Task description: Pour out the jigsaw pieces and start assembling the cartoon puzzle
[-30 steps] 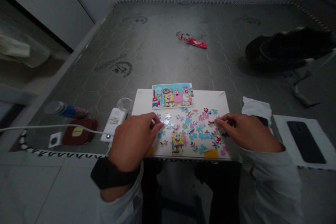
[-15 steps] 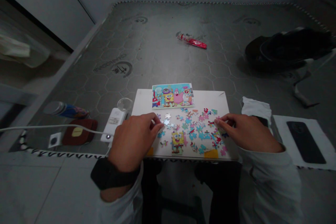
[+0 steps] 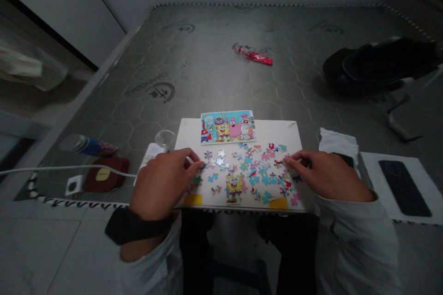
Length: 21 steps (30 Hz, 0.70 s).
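A white board (image 3: pixel 187 130) carries many loose jigsaw pieces (image 3: pixel 265 179) and a small joined block of pieces (image 3: pixel 234 188) showing a yellow cartoon character. At the board's back lies a picture card (image 3: pixel 228 126) with several cartoon figures. My left hand (image 3: pixel 168 179) hovers over the left side, thumb and forefinger pinched on a small bluish puzzle piece at their tips. On the right, my right hand (image 3: pixel 323 174) has its thumb and forefinger together beside a red piece (image 3: pixel 278 163). Whether anything sits between those fingertips is hidden.
Left of the board are a clear cup (image 3: pixel 165 138), a white power strip (image 3: pixel 147 156) with a cable, a brown case (image 3: pixel 107 176) and a can (image 3: pixel 93 146). A phone box (image 3: pixel 404 186) and white cloth (image 3: pixel 337 142) lie right. A red packet (image 3: pixel 254 55) and dark bag (image 3: pixel 377 67) lie farther back.
My left hand has moved left, away from the middle pieces, uncovering a few pieces and a yellow patch at the board's front left. My right hand stays nearly still.
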Tool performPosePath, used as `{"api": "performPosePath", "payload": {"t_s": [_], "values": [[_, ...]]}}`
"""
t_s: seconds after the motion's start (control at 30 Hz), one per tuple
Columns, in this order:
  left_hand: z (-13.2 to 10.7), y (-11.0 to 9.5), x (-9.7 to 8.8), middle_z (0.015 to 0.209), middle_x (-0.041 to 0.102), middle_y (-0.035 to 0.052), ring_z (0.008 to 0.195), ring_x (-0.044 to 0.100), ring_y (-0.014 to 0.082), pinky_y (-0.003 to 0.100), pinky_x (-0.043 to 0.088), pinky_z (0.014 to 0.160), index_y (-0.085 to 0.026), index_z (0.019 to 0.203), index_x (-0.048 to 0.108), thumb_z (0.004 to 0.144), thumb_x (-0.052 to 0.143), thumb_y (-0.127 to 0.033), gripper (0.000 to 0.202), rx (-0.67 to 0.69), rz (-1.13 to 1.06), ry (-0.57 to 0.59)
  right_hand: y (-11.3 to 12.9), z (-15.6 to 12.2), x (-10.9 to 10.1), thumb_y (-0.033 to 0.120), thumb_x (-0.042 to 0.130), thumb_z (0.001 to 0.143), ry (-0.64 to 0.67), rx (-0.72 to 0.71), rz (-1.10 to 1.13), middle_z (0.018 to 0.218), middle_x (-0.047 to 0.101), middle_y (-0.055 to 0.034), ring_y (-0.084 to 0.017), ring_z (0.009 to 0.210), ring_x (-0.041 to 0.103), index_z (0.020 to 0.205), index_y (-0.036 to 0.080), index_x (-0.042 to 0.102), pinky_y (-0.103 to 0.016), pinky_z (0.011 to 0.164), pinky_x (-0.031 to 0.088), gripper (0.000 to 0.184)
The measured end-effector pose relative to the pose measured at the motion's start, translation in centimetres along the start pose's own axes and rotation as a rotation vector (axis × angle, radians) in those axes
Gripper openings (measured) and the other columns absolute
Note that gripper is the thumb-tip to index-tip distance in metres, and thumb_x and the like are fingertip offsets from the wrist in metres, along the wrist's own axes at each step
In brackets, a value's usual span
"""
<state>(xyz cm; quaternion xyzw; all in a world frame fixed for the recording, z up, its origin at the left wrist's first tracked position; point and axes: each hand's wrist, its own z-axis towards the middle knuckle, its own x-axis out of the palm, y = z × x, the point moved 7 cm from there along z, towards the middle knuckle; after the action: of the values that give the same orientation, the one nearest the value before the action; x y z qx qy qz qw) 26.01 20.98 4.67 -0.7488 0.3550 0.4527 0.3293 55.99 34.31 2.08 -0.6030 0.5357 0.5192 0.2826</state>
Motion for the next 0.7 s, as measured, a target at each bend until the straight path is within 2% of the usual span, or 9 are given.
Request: {"api": "performPosePath", "payload": {"t_s": [0.17,0.33,0.53,0.7], "values": [[0.2,1.3,-0.5,0.092,0.078,0.0050,0.085,0.070,0.0277,0.037,0.044,0.069,-0.029,0.095,0.073,0.091,0.054,-0.043,0.024,-0.041,0.008,-0.058,0.0,0.0,0.0,0.060,0.049,0.091,-0.015,-0.033,0.017,0.084,0.077,-0.0063,-0.026,0.076,0.070,0.095,0.028,0.079,-0.036,0.064,0.045,0.044],[0.2,1.5,-0.6,0.095,0.078,0.0053,0.086,0.069,0.0295,0.039,0.045,0.068,-0.028,0.094,0.073,0.090,0.053,-0.043,0.024,-0.047,0.014,-0.062,0.0,0.0,0.0,0.058,0.049,0.092,-0.042,-0.073,0.034,0.084,0.078,-0.0083,-0.025,0.074,0.070,0.095,0.026,0.079,-0.035,0.064,0.046,0.044],[0.0,1.9,-0.9,0.098,0.076,0.0098,0.092,0.069,0.0345,0.041,0.046,0.072,-0.027,0.095,0.073,0.090,0.051,-0.046,0.029,-0.101,0.070,-0.077,-0.1,0.0,0.1,0.061,0.048,0.091,0.008,0.000,0.002,0.091,0.078,-0.0068,-0.027,0.080,0.070,0.096,0.028,0.078,-0.036,0.067,0.045,0.045],[-0.1,2.8,-1.0,0.102,0.076,0.0109,0.094,0.068,0.0374,0.044,0.047,0.071,-0.029,0.098,0.074,0.090,0.050,-0.047,0.031,-0.193,0.072,-0.062,0.0,0.0,0.0,0.061,0.047,0.091,0.016,-0.008,0.003,0.089,0.077,-0.0057,-0.027,0.080,0.070,0.097,0.029,0.078,-0.036,0.066,0.045,0.045]]}}
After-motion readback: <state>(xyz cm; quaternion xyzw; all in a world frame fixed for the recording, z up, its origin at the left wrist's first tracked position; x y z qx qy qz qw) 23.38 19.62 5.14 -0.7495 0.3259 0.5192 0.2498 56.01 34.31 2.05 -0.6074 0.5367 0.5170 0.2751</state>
